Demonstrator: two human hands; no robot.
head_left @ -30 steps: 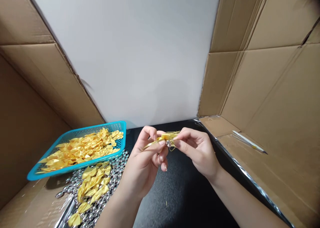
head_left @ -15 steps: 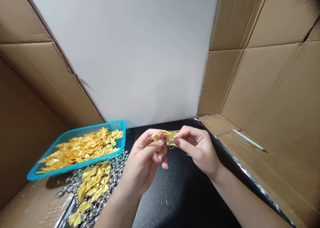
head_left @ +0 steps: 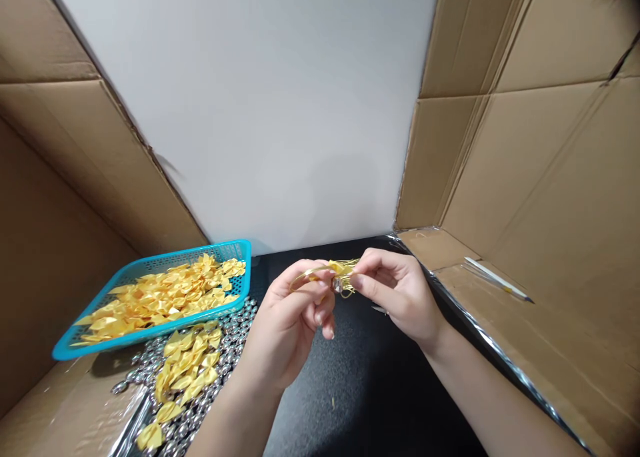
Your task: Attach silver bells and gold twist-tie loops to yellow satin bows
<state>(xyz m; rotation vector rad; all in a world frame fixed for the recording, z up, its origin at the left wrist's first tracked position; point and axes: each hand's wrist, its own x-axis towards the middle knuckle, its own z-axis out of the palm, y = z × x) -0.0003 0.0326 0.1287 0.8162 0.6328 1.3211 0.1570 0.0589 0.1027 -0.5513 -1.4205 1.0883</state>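
In the head view, my left hand is closed in a pinch on a yellow ribbon bow and a thin gold cord that curves in a loop beside the index finger. A shiny silver bead shows just under the bow, between the two hands. Opposite it, my right hand pinches the right side of the bow with thumb and index finger. Gold strands stick out behind the right fingertips. The fingers hide how bow, cord and bead are joined.
At left, a blue basket holds many yellow bows. More loose bows lie on a spread of silver beads. A white pen-like tool rests on cardboard at right. Cardboard walls flank the black table.
The right hand has shifted very slightly, and a small pointed metal tip now shows below it on the table. Both hands keep their pinch; the view has tilted a little.
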